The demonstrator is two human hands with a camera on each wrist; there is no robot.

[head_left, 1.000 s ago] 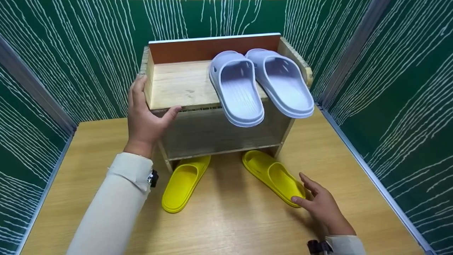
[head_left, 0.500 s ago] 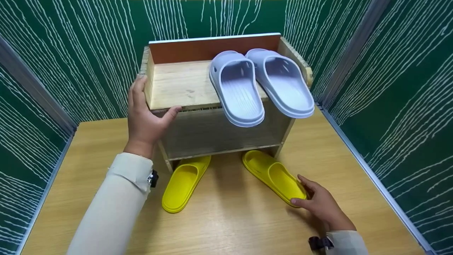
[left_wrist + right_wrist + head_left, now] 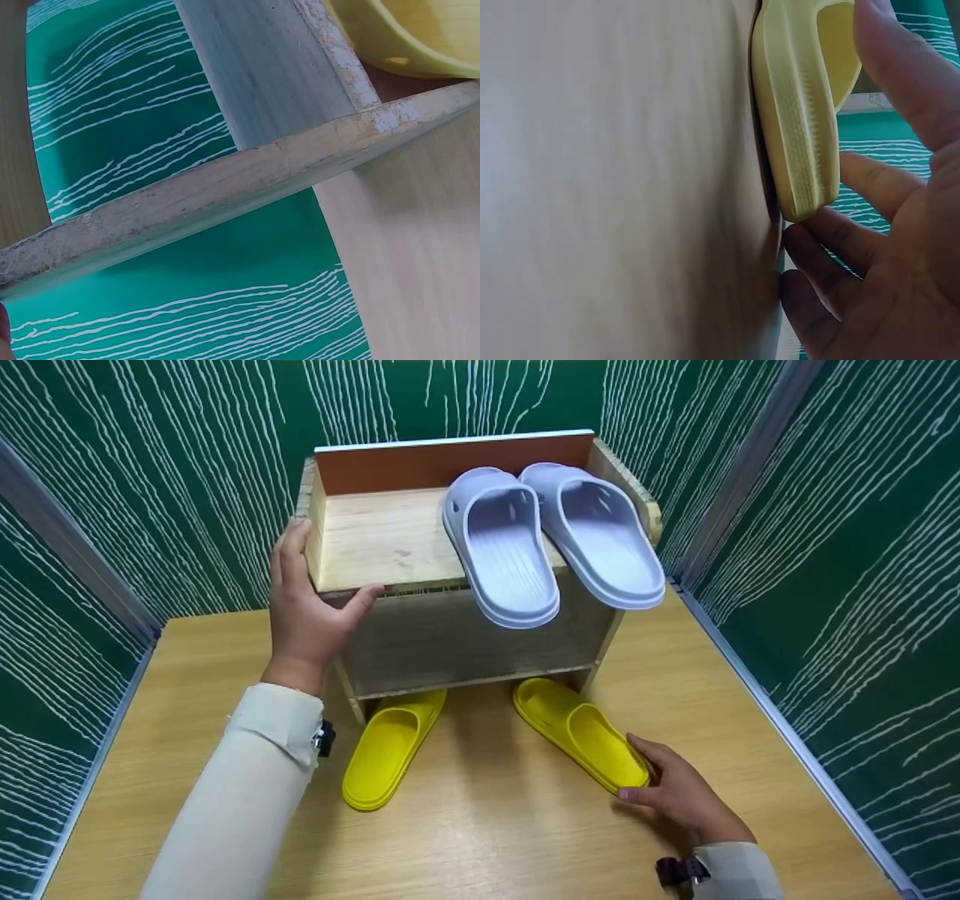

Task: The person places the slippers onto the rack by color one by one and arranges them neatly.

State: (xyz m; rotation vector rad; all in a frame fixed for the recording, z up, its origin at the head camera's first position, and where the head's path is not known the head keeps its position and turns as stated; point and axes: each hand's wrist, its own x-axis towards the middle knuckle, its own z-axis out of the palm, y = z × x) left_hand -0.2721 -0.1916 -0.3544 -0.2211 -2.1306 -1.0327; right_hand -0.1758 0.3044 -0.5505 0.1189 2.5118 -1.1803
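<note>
My left hand (image 3: pixel 307 619) grips the front left corner of a small wooden shoe rack (image 3: pixel 382 540), thumb on the front edge and fingers along the outer side. At the lower right, my right hand (image 3: pixel 679 791) holds the heel end of the right yellow clog (image 3: pixel 606 746) between thumb and fingers. That clog (image 3: pixel 799 127) lies on the tabletop in the right wrist view, with fingers (image 3: pixel 844 240) around its heel. Another yellow clog (image 3: pixel 384 761) lies left of it, toe under the rack. Two lavender clogs, left (image 3: pixel 514 570) and right (image 3: pixel 611 540), sit on the rack's top, heels overhanging the front.
The wood-grain table (image 3: pixel 480 825) carries the rack and yellow clogs. Green walls (image 3: pixel 847 607) with white drip lines stand behind and on both sides. In the left wrist view, the rack's side panel (image 3: pixel 240 172) crosses the frame.
My right hand has closed from loosely around the right yellow clog's heel to holding it. The left hand, rack and other clogs stay where they were.
</note>
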